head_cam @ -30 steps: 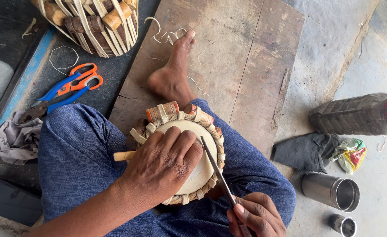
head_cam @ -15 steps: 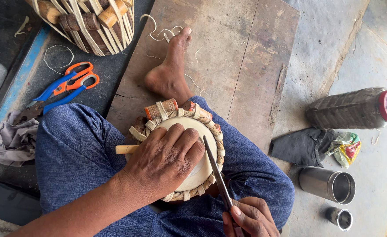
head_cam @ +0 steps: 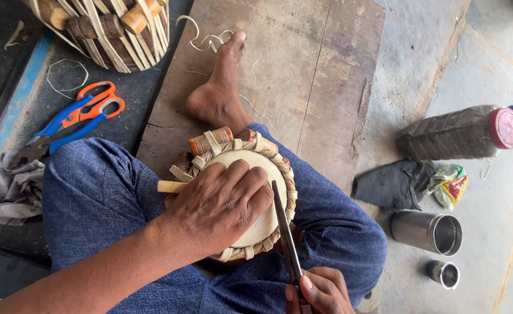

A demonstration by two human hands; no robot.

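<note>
Down on the person's lap, between blue-trousered knees, sits a small drum (head_cam: 250,174) with a pale skin head ringed by woven cane lacing and wooden pegs. Left hand (head_cam: 221,206) lies flat and spread over the drumhead, palm down, fingers pressing the skin rather than curled around anything. Right hand (head_cam: 317,291), low at the frame's bottom edge and partly cut off, is closed around the handle end of a thin dark metal tool (head_cam: 284,229), whose tip reaches the drumhead just beside the left fingertips.

A bare foot (head_cam: 218,87) rests on the wooden board (head_cam: 303,70) ahead of the drum, with pale cane shavings (head_cam: 207,38) near the toes. To the left lie orange-handled scissors (head_cam: 91,107) crossed with a blue-handled tool on dark matting, a crumpled grey rag (head_cam: 6,186) near them, and a larger laced drum (head_cam: 111,29) at the top edge. To the right on the concrete floor lie a dark plastic bottle (head_cam: 454,134) with a red cap, a dark cloth (head_cam: 393,183), and two steel cups (head_cam: 434,232).
</note>
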